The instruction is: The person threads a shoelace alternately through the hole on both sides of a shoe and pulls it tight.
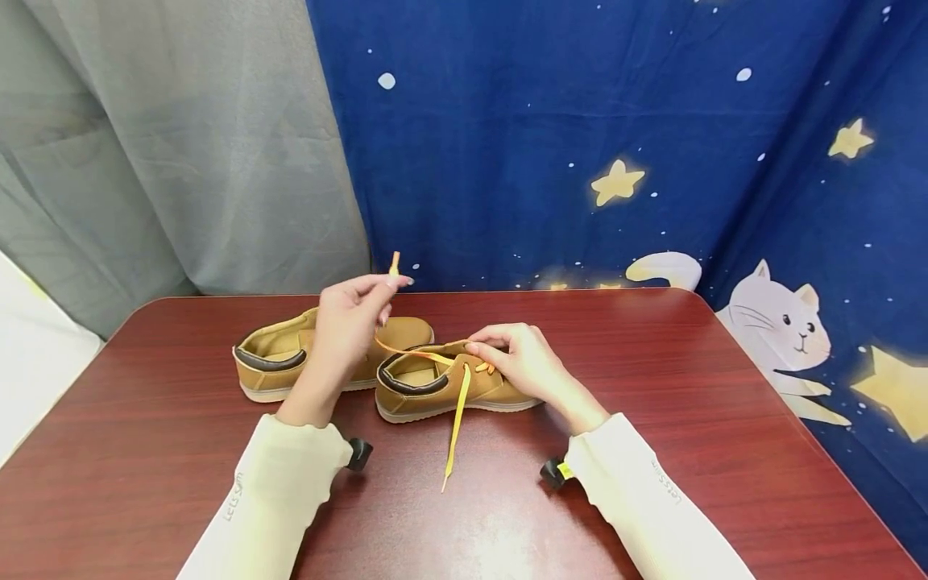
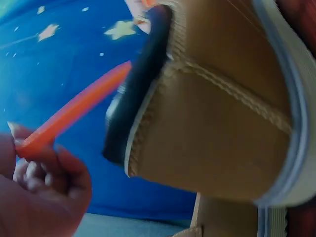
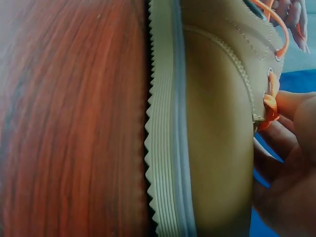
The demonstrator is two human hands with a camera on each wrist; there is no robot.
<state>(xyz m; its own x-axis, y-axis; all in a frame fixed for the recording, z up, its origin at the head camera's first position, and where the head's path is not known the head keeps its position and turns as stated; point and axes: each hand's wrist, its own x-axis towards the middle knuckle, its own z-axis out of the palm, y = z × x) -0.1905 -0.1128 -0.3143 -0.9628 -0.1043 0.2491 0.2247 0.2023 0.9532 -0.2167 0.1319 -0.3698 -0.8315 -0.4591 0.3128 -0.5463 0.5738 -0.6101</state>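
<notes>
Two tan lace-up shoes lie side by side on the table, toes to the right; the near shoe [image 1: 428, 404] partly overlaps the far shoe [image 1: 402, 332] in the head view. My left hand [image 1: 346, 318] is raised above the shoes and pinches a yellow-orange shoelace [image 2: 79, 106] near its tip, which pokes up past the fingers. This lace runs back to the near shoe's upper eyelets. The other lace end [image 1: 458, 427] hangs down the shoe's side onto the table. With thumb and fingers, my right hand [image 1: 525, 362] grips the near shoe at its lacing, beside the lower eyelets.
The dark red wooden table [image 1: 652, 403] carries both shoes. Behind it hang a grey curtain [image 1: 239, 145] and a blue curtain [image 1: 507, 145] with stars and a white cat. A black wrist camera [image 1: 358, 454] sits at the left cuff, another [image 1: 553, 474] at the right.
</notes>
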